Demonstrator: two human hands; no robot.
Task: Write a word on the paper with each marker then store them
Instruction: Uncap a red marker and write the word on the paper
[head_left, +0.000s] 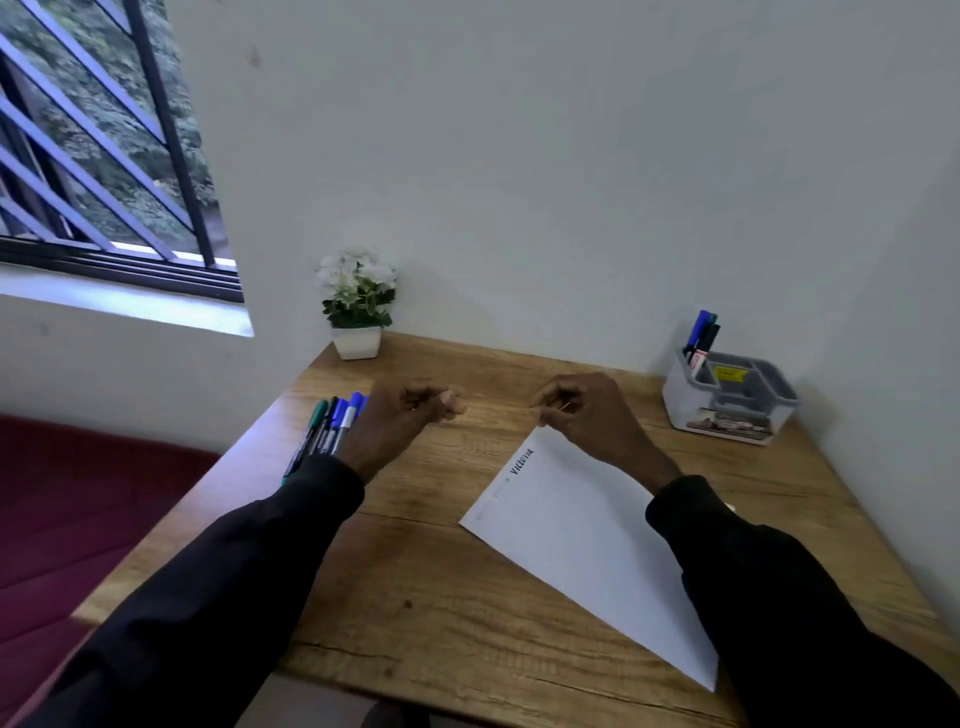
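Observation:
A white paper (582, 540) lies tilted on the wooden table (447, 582), with one dark word written near its far corner. Several markers (327, 428) with blue, green and black caps lie in a bunch at the table's left edge, partly hidden behind my left wrist. My left hand (410, 418) hovers above the table beside them, fingers curled, thumb against the forefinger, holding nothing I can see. My right hand (587, 415) hovers over the paper's far corner, fingers curled in, nothing plainly held. A grey organizer (727, 397) at the far right holds upright markers (701, 338).
A small white pot of white flowers (357, 306) stands at the table's far left corner against the wall. A barred window (98, 156) is at the left. Dark red seating (67, 519) lies beyond the left table edge.

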